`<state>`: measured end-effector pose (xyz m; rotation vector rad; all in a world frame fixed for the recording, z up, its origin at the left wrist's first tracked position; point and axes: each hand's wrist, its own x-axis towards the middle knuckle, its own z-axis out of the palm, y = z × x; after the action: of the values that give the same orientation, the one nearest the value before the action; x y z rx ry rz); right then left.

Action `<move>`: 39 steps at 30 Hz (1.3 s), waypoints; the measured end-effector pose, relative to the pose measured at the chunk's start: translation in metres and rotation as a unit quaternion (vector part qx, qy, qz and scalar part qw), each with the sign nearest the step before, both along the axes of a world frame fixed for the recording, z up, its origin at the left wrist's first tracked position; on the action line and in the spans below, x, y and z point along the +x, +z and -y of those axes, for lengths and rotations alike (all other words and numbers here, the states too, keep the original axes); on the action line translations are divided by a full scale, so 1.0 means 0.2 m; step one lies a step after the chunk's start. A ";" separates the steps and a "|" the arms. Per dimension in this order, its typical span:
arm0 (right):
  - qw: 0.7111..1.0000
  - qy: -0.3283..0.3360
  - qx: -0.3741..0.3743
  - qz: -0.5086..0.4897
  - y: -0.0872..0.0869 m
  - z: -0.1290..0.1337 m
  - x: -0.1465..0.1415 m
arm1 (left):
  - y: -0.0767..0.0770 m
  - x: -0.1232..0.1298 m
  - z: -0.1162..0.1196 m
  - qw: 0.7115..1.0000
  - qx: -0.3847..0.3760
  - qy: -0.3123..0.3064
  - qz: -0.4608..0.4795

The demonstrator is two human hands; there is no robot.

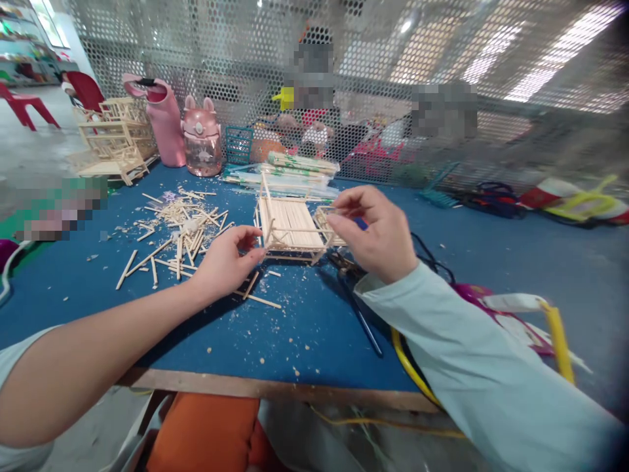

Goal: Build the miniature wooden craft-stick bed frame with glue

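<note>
Curling at the near left corner of the frame (292,221), the left hand (228,262) has thumb and fingertips slightly apart; whether its grip closes on it I cannot tell. The right hand (378,233) is loosely curled by the frame's right end, thumb and forefinger apart; whether it has hold of anything is unclear. The frame, slatted with pale sticks, stands on the blue counter (206,354). Near the right wrist lies a blue-handled tool (362,314); left of the frame is a heap of sticks (196,241). Behind are bagged sticks (299,165), a clear bottle (202,149), a pink bottle (168,128) and a stick model (118,141).
</note>
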<state>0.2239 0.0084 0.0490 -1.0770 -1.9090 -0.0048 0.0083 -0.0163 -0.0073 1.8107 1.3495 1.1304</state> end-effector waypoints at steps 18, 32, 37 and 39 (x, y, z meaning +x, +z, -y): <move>0.995 0.070 0.058 0.044 -0.18 0.02 -0.02 | -0.02 0.02 0.02 1.000 -0.003 -0.007 0.010; 0.994 0.071 0.052 0.070 -0.16 0.07 -0.12 | -0.01 0.03 0.02 0.999 0.023 -0.026 0.014; 0.995 0.075 0.046 0.047 -0.15 0.06 -0.12 | -0.01 0.03 0.03 0.999 0.029 -0.024 0.006; 0.995 0.073 0.042 0.047 -0.16 0.06 -0.12 | -0.01 0.03 0.02 0.999 0.029 -0.025 0.007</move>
<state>0.2002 -0.0037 0.0178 -0.8927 -2.0506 -0.0534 0.0142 -0.0212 -0.0101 1.8633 1.2682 1.1659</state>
